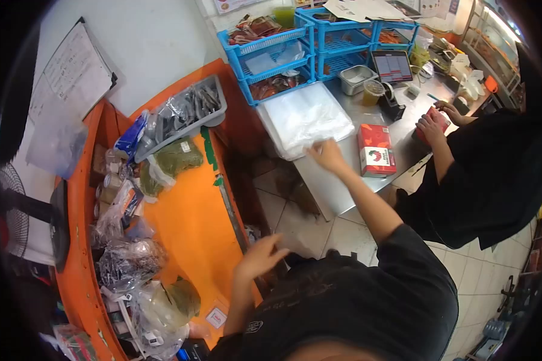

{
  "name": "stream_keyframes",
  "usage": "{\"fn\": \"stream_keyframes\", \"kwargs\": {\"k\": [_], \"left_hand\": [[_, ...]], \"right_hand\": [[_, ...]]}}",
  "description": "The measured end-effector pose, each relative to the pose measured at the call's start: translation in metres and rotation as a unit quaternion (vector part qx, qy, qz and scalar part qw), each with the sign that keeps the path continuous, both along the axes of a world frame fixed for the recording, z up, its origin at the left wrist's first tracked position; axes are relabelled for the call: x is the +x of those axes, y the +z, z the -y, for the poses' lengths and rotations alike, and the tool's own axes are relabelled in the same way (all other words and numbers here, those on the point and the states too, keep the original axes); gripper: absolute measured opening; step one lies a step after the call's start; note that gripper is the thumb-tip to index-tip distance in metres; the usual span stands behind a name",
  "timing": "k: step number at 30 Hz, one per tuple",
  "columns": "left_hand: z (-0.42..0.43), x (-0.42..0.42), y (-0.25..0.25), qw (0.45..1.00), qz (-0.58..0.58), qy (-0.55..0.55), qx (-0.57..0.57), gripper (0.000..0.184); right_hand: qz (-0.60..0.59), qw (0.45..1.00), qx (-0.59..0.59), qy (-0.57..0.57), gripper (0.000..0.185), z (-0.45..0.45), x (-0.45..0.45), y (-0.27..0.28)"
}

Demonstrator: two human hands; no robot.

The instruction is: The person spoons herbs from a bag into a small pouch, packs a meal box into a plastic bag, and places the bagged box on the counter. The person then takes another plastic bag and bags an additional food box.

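My right hand [327,156] is at the near edge of a stack of clear plastic bags [307,117] on the metal table. Its fingers are bent and seem to pinch the edge of a bag; the fingertips are small and slightly blurred. My left hand [261,257] hangs in the air beside the orange counter, fingers apart and holding nothing. A red and white box [376,150] stands on the table, right of my right forearm.
A co-worker's hands [432,126] hold another red box [435,120] at the right. Blue tiered baskets [271,57] and a tablet [392,66] stand at the back. The orange counter [193,222] bears a grey tray [220,99] of wrapped cutlery and several plastic-wrapped bundles.
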State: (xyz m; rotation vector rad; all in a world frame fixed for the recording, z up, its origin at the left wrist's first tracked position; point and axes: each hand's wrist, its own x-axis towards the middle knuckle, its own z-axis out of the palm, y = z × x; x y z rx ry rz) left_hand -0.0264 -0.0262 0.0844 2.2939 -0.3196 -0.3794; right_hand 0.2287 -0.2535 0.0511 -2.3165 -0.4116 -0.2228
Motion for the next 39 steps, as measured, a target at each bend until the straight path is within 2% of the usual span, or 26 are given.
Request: {"fn": "stream_keyframes", "kwargs": {"k": [1,3,4,5,6,7,8,9,10,11,12,13,14,17,20,23,24,27,30,33,36,39], "left_hand": [[0.008,-0.004,-0.014,0.999,-0.031,-0.006,-0.003,0.054],[0.013,-0.013,-0.03,0.998,-0.066,-0.022,-0.01,0.053],[0.014,-0.014,-0.037,0.997,-0.066,-0.038,-0.012,0.053],[0.015,-0.018,-0.028,0.993,-0.115,-0.001,-0.012,0.053],[0.011,-0.02,-0.018,0.987,-0.159,0.024,-0.008,0.053],[-0.001,-0.02,-0.032,0.989,-0.142,0.03,-0.009,0.051],[-0.01,-0.02,-0.036,0.991,-0.119,0.054,0.003,0.049],[-0.005,-0.018,-0.006,0.975,-0.194,0.105,-0.026,0.045],[-0.004,-0.018,0.014,0.946,-0.273,0.166,-0.048,0.042],[-0.035,-0.022,-0.029,0.972,-0.217,0.092,-0.014,0.039],[-0.064,-0.026,-0.072,0.988,-0.151,0.024,0.02,0.037],[-0.059,-0.019,-0.066,0.988,-0.152,0.026,0.001,0.037],[-0.047,-0.008,-0.057,0.984,-0.172,0.04,-0.034,0.037],[-0.026,0.011,-0.038,0.965,-0.222,0.066,-0.121,0.036],[-0.021,0.019,-0.036,0.952,-0.249,0.075,-0.163,0.036],[-0.017,0.024,-0.036,0.941,-0.269,0.081,-0.188,0.035],[-0.016,0.025,-0.036,0.938,-0.274,0.083,-0.193,0.035],[-0.015,0.026,-0.034,0.932,-0.285,0.091,-0.204,0.035],[-0.018,0.026,-0.033,0.927,-0.293,0.1,-0.211,0.035],[-0.018,0.025,-0.032,0.923,-0.298,0.107,-0.218,0.035],[-0.019,0.024,-0.031,0.918,-0.3,0.116,-0.232,0.035],[-0.014,0.023,-0.026,0.926,-0.287,0.116,-0.215,0.035]], "right_hand": [[0.164,0.985,0.046,-0.009,0.027,-0.002,0.035,-0.017],[0.322,0.941,0.036,-0.1,0.021,-0.01,0.1,-0.035],[0.15,0.981,-0.07,-0.105,0.024,-0.013,0.123,-0.053],[-0.031,0.978,-0.166,-0.123,0.028,-0.012,0.15,-0.072],[-0.027,0.969,-0.196,-0.147,0.025,-0.01,0.163,-0.103],[0.019,0.951,-0.22,-0.218,0.024,-0.021,0.18,-0.124],[-0.035,0.933,-0.241,-0.265,0.022,-0.032,0.192,-0.122],[-0.064,0.931,-0.238,-0.271,0.019,-0.038,0.177,-0.098],[-0.077,0.925,-0.254,-0.27,0.026,-0.038,0.162,-0.079],[-0.105,0.932,-0.225,-0.263,0.04,-0.039,0.155,-0.07],[-0.088,0.928,-0.225,-0.283,0.036,-0.042,0.158,-0.077],[-0.097,0.932,-0.215,-0.275,0.03,-0.041,0.153,-0.072],[-0.078,0.929,-0.198,-0.302,0.023,-0.046,0.166,-0.092],[-0.071,0.941,-0.214,-0.253,0.019,-0.04,0.157,-0.087],[-0.074,0.927,-0.26,-0.259,0.018,-0.04,0.145,-0.062],[-0.096,0.927,-0.268,-0.244,0.017,-0.038,0.147,-0.055],[-0.115,0.936,-0.263,-0.205,0.017,-0.035,0.159,-0.065],[-0.057,0.962,-0.209,-0.164,0.019,-0.025,0.17,-0.082],[-0.068,0.973,-0.182,-0.126,0.014,-0.014,0.176,-0.083],[-0.035,0.97,-0.224,-0.085,0.011,-0.009,0.155,-0.069],[-0.029,0.964,-0.188,-0.189,0.009,-0.026,0.151,-0.071],[-0.033,0.968,-0.155,-0.193,0.01,-0.028,0.16,-0.073]]}}
